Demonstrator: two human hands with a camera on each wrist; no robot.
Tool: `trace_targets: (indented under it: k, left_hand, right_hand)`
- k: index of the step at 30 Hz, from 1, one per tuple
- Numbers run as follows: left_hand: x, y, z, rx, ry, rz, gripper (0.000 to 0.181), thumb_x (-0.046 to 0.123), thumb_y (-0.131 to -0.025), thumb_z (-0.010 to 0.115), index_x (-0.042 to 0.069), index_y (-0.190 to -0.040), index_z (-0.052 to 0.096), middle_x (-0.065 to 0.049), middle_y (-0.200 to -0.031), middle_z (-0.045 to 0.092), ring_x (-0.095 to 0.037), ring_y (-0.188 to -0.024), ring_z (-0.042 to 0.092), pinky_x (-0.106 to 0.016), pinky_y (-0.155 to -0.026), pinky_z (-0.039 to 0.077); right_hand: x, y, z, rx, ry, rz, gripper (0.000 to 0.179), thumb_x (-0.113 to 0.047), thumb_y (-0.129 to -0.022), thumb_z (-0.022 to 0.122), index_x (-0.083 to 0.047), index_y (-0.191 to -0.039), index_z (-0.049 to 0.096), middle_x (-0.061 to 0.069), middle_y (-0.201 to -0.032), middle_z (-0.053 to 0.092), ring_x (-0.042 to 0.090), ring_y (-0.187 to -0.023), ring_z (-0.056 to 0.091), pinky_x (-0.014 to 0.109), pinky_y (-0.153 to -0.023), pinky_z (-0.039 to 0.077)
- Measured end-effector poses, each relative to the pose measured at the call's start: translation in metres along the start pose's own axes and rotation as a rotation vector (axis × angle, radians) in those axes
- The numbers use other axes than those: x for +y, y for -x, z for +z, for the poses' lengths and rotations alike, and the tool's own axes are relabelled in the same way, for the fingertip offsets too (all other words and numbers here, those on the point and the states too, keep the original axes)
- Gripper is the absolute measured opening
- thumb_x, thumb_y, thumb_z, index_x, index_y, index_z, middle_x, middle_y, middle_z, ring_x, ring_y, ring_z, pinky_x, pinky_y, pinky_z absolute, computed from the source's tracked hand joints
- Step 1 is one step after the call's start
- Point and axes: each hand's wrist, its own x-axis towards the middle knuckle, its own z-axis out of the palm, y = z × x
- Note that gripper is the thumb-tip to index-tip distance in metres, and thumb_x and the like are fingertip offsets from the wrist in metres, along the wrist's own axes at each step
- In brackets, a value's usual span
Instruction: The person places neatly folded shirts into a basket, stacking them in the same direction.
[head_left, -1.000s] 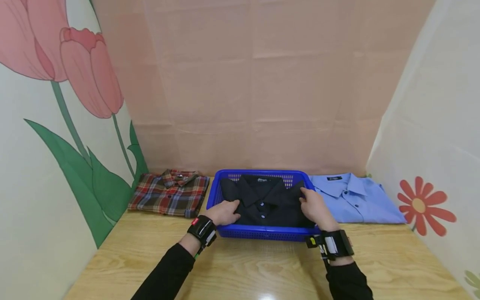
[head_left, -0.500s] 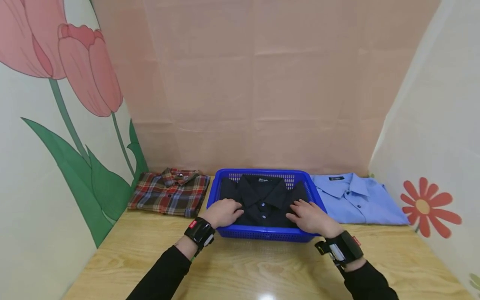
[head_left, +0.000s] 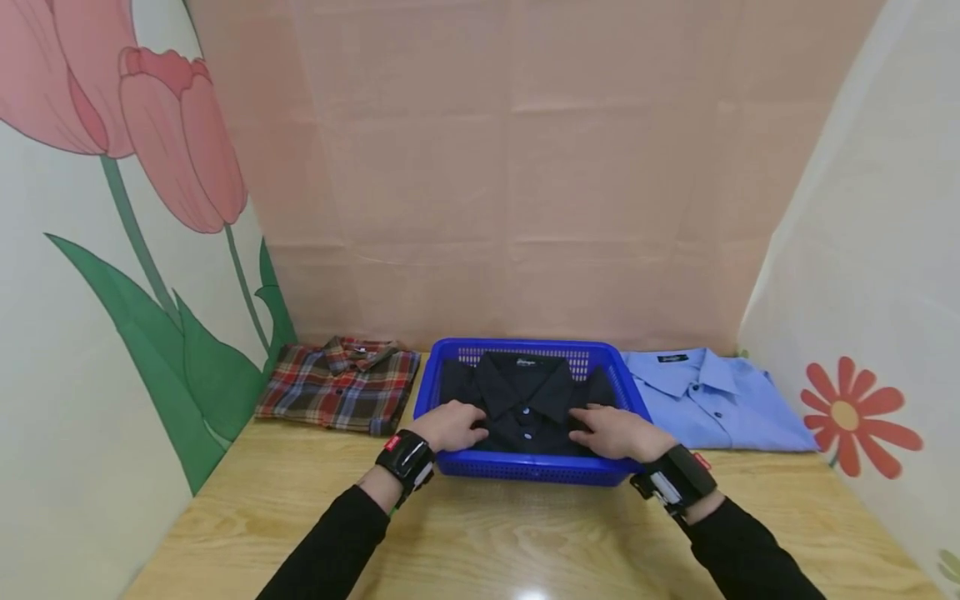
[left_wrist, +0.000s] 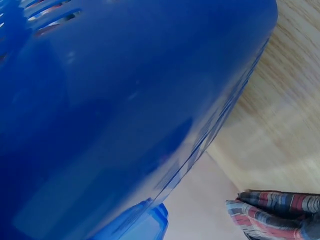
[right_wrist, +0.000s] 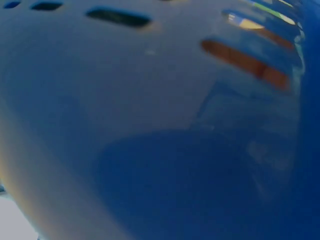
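Note:
A folded black shirt [head_left: 525, 396] lies collar-up inside a blue plastic basket [head_left: 525, 467] in the head view. My left hand [head_left: 450, 425] reaches over the basket's near-left corner, its relaxed fingers resting on the shirt's left side. On the other side my right hand [head_left: 618, 432] comes over the near-right corner. Its fingers lie on the shirt's right front, with the thumb apart from them. Close-up basket wall [left_wrist: 125, 100] fills most of the left wrist view. The right wrist view likewise shows the slotted basket wall [right_wrist: 150, 90], and both wrist views leave the fingers out.
Left of the basket, a folded plaid shirt [head_left: 341, 387] lies on the wooden table [head_left: 495, 533]. A folded light blue shirt [head_left: 720, 400] lies close against the basket's right side. Behind them rises a pinkish backdrop [head_left: 502, 183], with printed walls at both sides.
My right hand has let go of the black shirt's right shoulder and moved nearer and inward onto its front. The left hand has shifted slightly to the right. The basket stays put.

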Motion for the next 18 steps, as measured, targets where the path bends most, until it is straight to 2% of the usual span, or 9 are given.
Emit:
trace_targets:
  k: [2, 4, 8, 10, 13, 18]
  left_hand:
    - [-0.0003, -0.0004, 0.0007, -0.009, 0.005, -0.001, 0.026, 0.031, -0.099, 0.057, 0.018, -0.117, 0.070, 0.006, -0.099, 0.069, -0.009, -0.090, 0.064, -0.033, -0.083, 0.052]
    - [-0.0002, -0.0001, 0.0008, -0.018, 0.016, 0.002, 0.024, 0.030, -0.098, 0.058, 0.019, -0.114, 0.072, 0.007, -0.099, 0.070, -0.009, -0.091, 0.064, -0.032, -0.084, 0.052]
    - [-0.0005, 0.0004, 0.0013, -0.036, 0.051, -0.003, 0.018, 0.027, -0.097, 0.060, 0.021, -0.096, 0.077, 0.009, -0.082, 0.065, -0.007, -0.075, 0.058, -0.028, -0.073, 0.048]
    - [-0.0005, 0.0007, 0.0017, -0.041, 0.070, -0.011, 0.018, 0.027, -0.096, 0.061, 0.021, -0.091, 0.077, 0.010, -0.080, 0.065, -0.005, -0.072, 0.057, -0.026, -0.071, 0.048]
    - [-0.0010, 0.0007, 0.0023, -0.042, 0.083, -0.011, 0.017, 0.027, -0.095, 0.063, 0.021, -0.100, 0.078, 0.011, -0.093, 0.071, -0.004, -0.082, 0.063, -0.028, -0.079, 0.052]
    - [-0.0008, -0.0005, 0.0001, -0.043, 0.081, -0.018, 0.023, 0.028, -0.091, 0.070, 0.018, -0.111, 0.075, 0.004, -0.111, 0.072, -0.013, -0.103, 0.066, -0.035, -0.090, 0.053]
  right_hand:
    - [0.0001, -0.0007, 0.0004, -0.011, -0.004, -0.005, 0.050, -0.031, -0.101, 0.052, -0.008, -0.145, 0.047, 0.031, -0.149, 0.038, 0.049, -0.133, 0.043, 0.061, -0.104, 0.038]
    - [0.0010, -0.0014, 0.0012, -0.023, 0.002, -0.018, 0.048, -0.030, -0.101, 0.053, -0.010, -0.144, 0.049, 0.032, -0.150, 0.035, 0.052, -0.132, 0.042, 0.063, -0.103, 0.038]
    - [0.0024, -0.0030, 0.0039, -0.048, 0.025, -0.028, 0.042, -0.030, -0.099, 0.055, -0.010, -0.136, 0.059, 0.026, -0.141, 0.051, 0.046, -0.128, 0.050, 0.061, -0.102, 0.040]
    - [0.0026, -0.0034, 0.0047, -0.058, 0.024, -0.022, 0.041, -0.031, -0.099, 0.056, -0.009, -0.133, 0.062, 0.021, -0.135, 0.059, 0.041, -0.125, 0.054, 0.059, -0.102, 0.041]
    - [0.0032, -0.0043, 0.0055, -0.069, 0.004, -0.008, 0.042, -0.031, -0.097, 0.059, -0.007, -0.132, 0.062, 0.016, -0.131, 0.063, 0.037, -0.122, 0.057, 0.057, -0.101, 0.043]
    - [0.0034, -0.0052, 0.0032, -0.062, -0.014, 0.009, 0.049, -0.030, -0.093, 0.067, -0.002, -0.133, 0.059, 0.019, -0.129, 0.063, 0.037, -0.120, 0.058, 0.055, -0.100, 0.044]
